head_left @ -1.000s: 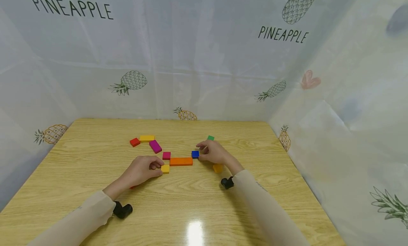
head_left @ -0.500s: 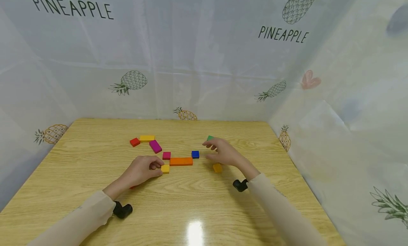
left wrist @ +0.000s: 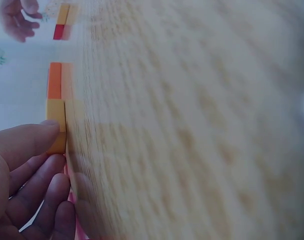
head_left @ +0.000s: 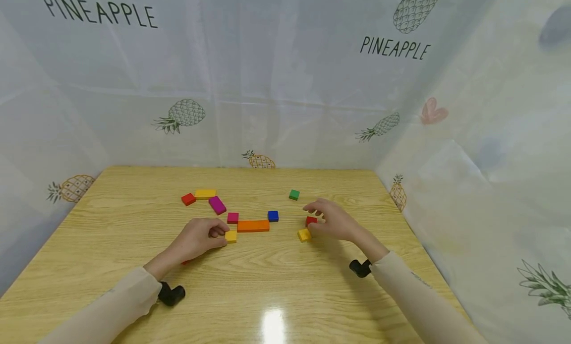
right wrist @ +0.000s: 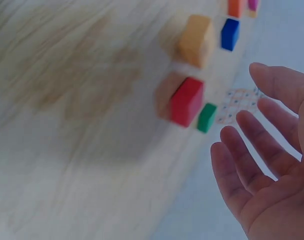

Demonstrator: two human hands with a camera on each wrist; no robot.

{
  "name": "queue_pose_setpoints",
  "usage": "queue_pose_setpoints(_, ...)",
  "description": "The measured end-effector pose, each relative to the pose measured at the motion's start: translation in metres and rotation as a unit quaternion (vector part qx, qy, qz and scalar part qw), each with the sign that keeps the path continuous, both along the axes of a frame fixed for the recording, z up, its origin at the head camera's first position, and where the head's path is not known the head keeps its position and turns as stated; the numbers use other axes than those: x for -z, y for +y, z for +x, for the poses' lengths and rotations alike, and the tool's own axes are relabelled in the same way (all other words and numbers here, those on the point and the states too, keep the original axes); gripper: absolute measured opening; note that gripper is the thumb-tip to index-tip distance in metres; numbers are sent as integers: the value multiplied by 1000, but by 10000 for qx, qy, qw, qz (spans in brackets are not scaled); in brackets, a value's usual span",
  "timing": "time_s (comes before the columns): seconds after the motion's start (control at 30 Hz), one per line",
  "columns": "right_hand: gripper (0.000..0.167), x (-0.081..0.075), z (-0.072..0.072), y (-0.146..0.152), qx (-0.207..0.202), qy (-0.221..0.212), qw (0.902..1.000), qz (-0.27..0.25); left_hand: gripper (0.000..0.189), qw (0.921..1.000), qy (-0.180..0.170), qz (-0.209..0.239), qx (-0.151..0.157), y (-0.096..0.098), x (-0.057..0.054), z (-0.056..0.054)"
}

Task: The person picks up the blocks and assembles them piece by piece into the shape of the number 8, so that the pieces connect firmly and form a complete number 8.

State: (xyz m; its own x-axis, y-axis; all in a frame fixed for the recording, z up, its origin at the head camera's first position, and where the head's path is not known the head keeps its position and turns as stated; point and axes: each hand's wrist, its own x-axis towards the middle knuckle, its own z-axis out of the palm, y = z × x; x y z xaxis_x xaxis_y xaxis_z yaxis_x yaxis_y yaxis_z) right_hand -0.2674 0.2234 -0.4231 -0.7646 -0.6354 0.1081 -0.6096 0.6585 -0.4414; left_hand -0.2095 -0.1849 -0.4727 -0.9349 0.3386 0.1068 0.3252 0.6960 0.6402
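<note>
My left hand (head_left: pixel 198 237) pinches a small yellow block (head_left: pixel 231 236) between thumb and fingers, at the lower left corner of a long orange block (head_left: pixel 253 226). In the left wrist view the thumb lies on that yellow block (left wrist: pixel 55 114). Above a red block (head_left: pixel 311 220) hovers my right hand (head_left: pixel 333 220), fingers spread and holding nothing. The right wrist view shows this red block (right wrist: pixel 187 101) apart from the open fingers. Beside it lies another yellow block (head_left: pixel 304 235). A blue block (head_left: pixel 273 216) sits at the orange block's upper right, a crimson one (head_left: pixel 233 218) at its upper left.
Farther back left, a purple block (head_left: pixel 217 205), a long yellow block (head_left: pixel 205 194) and a red block (head_left: pixel 189 199) lie close together. A green block (head_left: pixel 294 195) rests behind the right hand. A pineapple-print curtain (head_left: pixel 285 86) borders the wooden table (head_left: pixel 267 279).
My right hand has moved away from the blue block, rightward and toward me, uncovering the green block and a red block. The left hand has stayed on the yellow block.
</note>
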Motion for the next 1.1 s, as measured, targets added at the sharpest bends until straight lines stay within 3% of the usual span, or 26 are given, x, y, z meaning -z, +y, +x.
queue_pose_setpoints(0.57, 43, 30, -7, 24, 485, -318, 9983, 24, 23, 9999, -108, -51, -96, 0, 1, 1)
queue_pose_setpoints(1.1, 35, 38, -9, 21, 737, -299, 9968, 85, 23, 9999, -135, -48, -81, 1, -2, 1)
